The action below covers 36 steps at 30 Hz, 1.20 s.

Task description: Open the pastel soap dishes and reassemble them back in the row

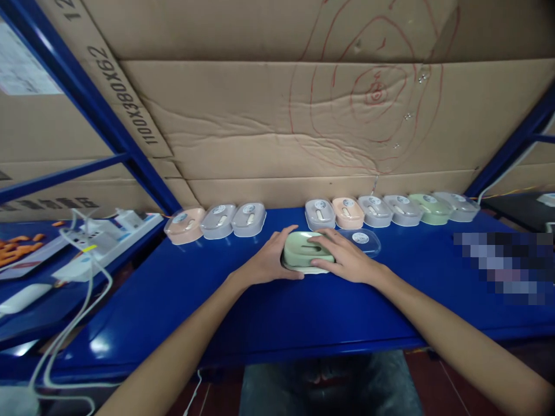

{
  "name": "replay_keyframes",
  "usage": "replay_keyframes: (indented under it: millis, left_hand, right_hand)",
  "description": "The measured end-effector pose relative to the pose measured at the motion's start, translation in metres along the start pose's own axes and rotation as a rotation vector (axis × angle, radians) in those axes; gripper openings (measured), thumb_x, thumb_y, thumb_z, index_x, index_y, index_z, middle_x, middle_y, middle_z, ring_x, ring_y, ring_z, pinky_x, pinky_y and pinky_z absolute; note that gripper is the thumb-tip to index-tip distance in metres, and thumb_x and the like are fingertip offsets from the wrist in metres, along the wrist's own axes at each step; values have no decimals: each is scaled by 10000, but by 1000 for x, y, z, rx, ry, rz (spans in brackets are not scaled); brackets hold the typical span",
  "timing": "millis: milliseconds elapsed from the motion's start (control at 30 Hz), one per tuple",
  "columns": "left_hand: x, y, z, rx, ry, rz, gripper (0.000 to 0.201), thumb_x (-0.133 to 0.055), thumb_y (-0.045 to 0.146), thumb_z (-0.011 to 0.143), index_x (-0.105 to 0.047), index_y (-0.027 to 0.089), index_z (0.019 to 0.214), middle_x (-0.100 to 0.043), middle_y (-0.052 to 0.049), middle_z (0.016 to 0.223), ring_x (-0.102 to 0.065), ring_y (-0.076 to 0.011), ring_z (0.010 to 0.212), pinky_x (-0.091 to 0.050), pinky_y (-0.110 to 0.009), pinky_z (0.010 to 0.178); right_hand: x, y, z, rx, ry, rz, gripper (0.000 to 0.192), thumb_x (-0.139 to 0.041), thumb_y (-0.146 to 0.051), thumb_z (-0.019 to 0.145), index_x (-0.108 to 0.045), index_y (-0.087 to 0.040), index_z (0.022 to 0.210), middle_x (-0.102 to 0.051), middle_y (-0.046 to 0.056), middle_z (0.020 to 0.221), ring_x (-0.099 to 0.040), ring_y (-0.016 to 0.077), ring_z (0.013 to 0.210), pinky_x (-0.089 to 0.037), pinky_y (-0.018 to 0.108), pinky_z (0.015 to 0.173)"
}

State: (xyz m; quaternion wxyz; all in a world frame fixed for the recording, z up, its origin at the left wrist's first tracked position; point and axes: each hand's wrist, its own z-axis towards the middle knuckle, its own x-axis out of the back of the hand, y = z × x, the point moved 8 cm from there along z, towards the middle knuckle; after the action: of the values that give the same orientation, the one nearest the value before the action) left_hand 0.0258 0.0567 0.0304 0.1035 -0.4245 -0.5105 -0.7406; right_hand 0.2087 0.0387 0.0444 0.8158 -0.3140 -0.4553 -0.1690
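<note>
Where the bench starts, far L of frame: white power strip (104,240) w/ cables trailing off the edge; small orange bits (19,248) beyond it.
Bench: blue top (260,312), cardboard wall (260,115) behind.
L row, upper L of centre: 3 lidded cases at the back edge, side by side: peach case (184,225), then 2 grey cases (218,221).
Left hand (266,263): curled round the L end of the green case, thumb on the near side, fingers over the far side. Gripping, not flat.
Green case (303,251): centre of frame, on the bench, in front of the gap between the 2 rows. No lid on it; slotted top shows. Pale base just visible under it.
Right hand (347,260): laid over the R end of the green case, fingers on top, thumb at the near edge. Closed on it, pressing or steadying; can't tell which.
Clear lid (362,240): loose, flat on the bench, just behind the right hand, near or touching the case.
R row (390,211): 6 lidded cases along the back, upper R of centre; grey, peach, grey, grey, green, grey.
Step (my read): green insert being seated on its base w/ both hands; lid not yet on.
Next move needs (my read): one hand to hold the case steady, the other free to reach the lid; lid squared to the rim, even pressure, no knock to the rows behind.
</note>
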Motion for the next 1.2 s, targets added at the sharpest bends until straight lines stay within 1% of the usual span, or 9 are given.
replay_keyframes:
  millis: [133, 267, 367, 467, 567, 667, 833, 1033, 1200]
  left_hand:
    - [2, -4, 1, 1, -1, 30, 1279, -984, 571, 674, -271, 259, 1690, -491, -172, 1564, -460, -420, 1461, -372, -614, 1244]
    - [5, -2, 3, -37, 12, 41, 1249, -989, 587, 667, -322, 268, 1673, -534, -151, 1518, -478, -411, 1428, -390, -613, 1233]
    - [7, 2, 2, -68, 19, 26, 1184, -978, 610, 678, -382, 281, 1648, -580, -127, 1476, -512, -410, 1385, -429, -604, 1197]
    - [8, 5, 2, -71, 16, 17, 1111, -970, 586, 688, -446, 266, 1614, -600, -128, 1459, -530, -419, 1369, -449, -598, 1173]
    - [10, 6, 1, -83, 19, 11, 1054, -957, 564, 701, -480, 274, 1596, -613, -128, 1443, -543, -421, 1350, -460, -610, 1146]
    - [11, 6, 1, -97, 16, 13, 1032, -944, 576, 721, -480, 283, 1595, -614, -127, 1448, -550, -417, 1336, -462, -616, 1135]
    - [10, 4, 2, -96, 3, 24, 1079, -945, 593, 723, -445, 261, 1620, -605, -139, 1463, -545, -409, 1331, -467, -597, 1125]
    - [10, 7, 2, -119, 2, 16, 1019, -954, 578, 705, -506, 264, 1565, -634, -125, 1422, -557, -405, 1303, -467, -612, 1121]
    - [9, 3, 2, -94, -17, 4, 1040, -951, 579, 708, -478, 271, 1581, -602, -127, 1466, -526, -409, 1366, -450, -612, 1150]
  right_hand:
    - [6, 4, -1, -21, 50, 3, 571, -606, -626, 1046, -580, -240, 1466, -571, 173, 1484, -599, 365, 1367, -532, 570, 1148]
    - [12, 5, -3, -35, 111, 5, 598, -638, -631, 1021, -572, -244, 1473, -562, 179, 1497, -589, 385, 1384, -517, 604, 1156]
    - [18, 3, -3, -20, 190, 30, 592, -670, -629, 1003, -570, -262, 1457, -593, 165, 1458, -601, 383, 1372, -526, 606, 1142]
    - [24, 6, -5, -18, 286, 62, 552, -698, -605, 996, -573, -277, 1422, -638, 140, 1413, -614, 370, 1356, -533, 597, 1131]
    - [27, 11, -6, -33, 342, 73, 532, -714, -590, 990, -573, -281, 1400, -669, 127, 1362, -644, 356, 1311, -547, 590, 1108]
    - [28, 15, -7, -40, 365, 72, 528, -714, -582, 991, -572, -279, 1400, -673, 126, 1355, -650, 348, 1303, -547, 584, 1107]
    - [30, 16, -8, -55, 395, 63, 516, -698, -596, 996, -580, -285, 1391, -679, 126, 1359, -645, 354, 1310, -537, 597, 1111]
    - [34, 16, -9, -54, 446, 65, 496, -615, -616, 1037, -585, -271, 1392, -671, 140, 1382, -636, 355, 1313, -530, 596, 1107]
    - [31, 19, -9, -51, 424, 112, 459, -542, -585, 1085, -573, -266, 1413, -669, 139, 1376, -635, 339, 1297, -531, 570, 1097]
